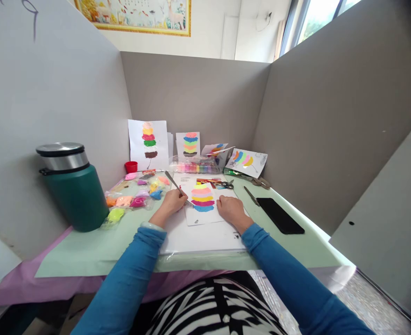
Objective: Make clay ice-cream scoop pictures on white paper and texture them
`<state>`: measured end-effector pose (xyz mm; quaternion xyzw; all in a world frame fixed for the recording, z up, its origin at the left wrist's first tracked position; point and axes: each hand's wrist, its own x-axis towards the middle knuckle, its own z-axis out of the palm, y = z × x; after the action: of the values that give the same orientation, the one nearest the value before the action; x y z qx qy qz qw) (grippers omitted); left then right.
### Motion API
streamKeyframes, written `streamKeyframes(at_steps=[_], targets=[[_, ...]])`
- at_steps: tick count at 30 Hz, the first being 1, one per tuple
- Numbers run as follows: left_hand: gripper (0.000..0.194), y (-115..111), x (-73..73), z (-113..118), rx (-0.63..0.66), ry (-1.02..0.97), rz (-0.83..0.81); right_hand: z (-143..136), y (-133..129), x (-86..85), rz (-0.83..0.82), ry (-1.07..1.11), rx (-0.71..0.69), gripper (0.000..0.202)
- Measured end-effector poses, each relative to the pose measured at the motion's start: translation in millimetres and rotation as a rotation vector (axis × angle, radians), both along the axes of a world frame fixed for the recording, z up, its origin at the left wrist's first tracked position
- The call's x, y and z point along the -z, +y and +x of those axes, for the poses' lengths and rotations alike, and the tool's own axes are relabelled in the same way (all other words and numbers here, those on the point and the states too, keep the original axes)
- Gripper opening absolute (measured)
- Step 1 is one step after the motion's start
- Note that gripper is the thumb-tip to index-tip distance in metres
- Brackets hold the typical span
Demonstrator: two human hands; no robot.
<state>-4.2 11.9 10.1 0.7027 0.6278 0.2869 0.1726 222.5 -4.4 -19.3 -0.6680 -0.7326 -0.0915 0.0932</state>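
- Patterned black-and-white garment (pixel 212 307) nearest, stretchy-looking blue sleeves (pixel 128 274) on both arms
- Surface (pixel 128 256): pale green sheet cover, glossy along front edge, lilac cloth (pixel 34 284) hanging below
- Left hand (pixel 173 201): pinching a slim metal fork (pixel 173 181), handle up and away, tines down by left edge of the lower stripes; contact can't be confirmed
- Right hand (pixel 230 208): fingers curled, resting at right edge of the card; can't tell whether it pinches the paper
- Card (pixel 210 218): flat between both hands on white paper (pixel 198 239), carrying ragged-edged stripes (pixel 203 203) in yellow, peach, lilac, magenta and blue
- Bottle (pixel 74 197): left, green body, metal band and lid, closed; contents hidden
- Clear packets (pixel 138 202) beside it: soft clay-like lumps, yellow-green, orange, magenta, blue, some bags crumpled
- Right side: flat black rectangle (pixel 280 215) with rounded corners, slender tool (pixel 251 196) near its far end
- Beyond card: scissors (pixel 228 185) beside coloured sticks (pixel 207 182)
- Red cup (pixel 131 167): small, inside not readable
- Clear plastic case (pixel 195 166): row of multicoloured pieces inside
- Striped artworks (pixel 149 144) propped at back, grey partitions (pixel 194 93) behind, gold-framed picture (pixel 135 16) on far wall
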Motion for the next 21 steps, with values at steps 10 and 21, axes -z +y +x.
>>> streamKeyframes(at_steps=[10,21], targets=[[0.017,0,7.1,5,0.142,-0.168,-0.021,0,0,0.2,0.014,-0.008,-0.004,0.036],[0.015,-1,5.7,1,0.033,-0.096,-0.016,0,1,1.6,0.006,-0.017,0.002,0.037]])
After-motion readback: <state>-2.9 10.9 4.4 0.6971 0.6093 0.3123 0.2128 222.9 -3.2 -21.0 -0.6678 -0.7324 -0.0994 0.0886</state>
